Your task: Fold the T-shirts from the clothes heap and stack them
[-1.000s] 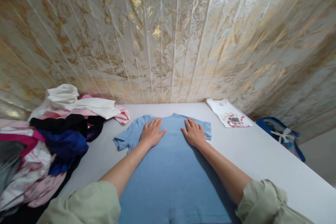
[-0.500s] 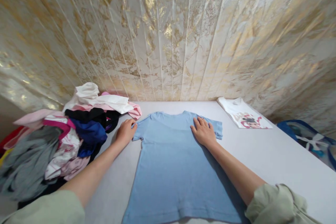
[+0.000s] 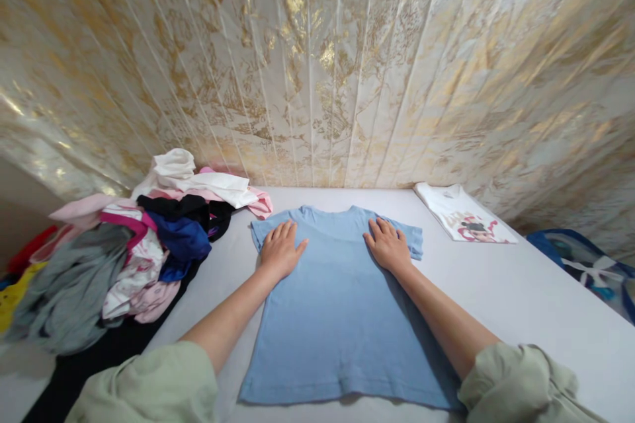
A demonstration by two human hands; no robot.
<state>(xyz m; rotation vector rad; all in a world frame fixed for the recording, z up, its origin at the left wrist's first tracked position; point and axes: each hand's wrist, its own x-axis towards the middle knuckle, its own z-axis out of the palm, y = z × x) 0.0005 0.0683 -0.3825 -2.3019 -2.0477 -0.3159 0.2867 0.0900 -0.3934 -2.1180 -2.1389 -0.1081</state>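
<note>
1. The wall (image 3: 317,66) behind fills most of the view. It is covered with glossy panels in cream and gold, with a pattern like marble.
2. Thin vertical seams divide the wall into narrow strips.
3. Soft light reflects on the panels in pale and golden patches, strongest near the upper middle.
4. A table (image 3: 520,304) with a plain, matt, light grey top stands with its far edge against the wall.
5. Beyond the right edge of the table, lower down, lies a blue bag (image 3: 585,268).

Light blue T-shirt (image 3: 337,317), spread flat
</note>
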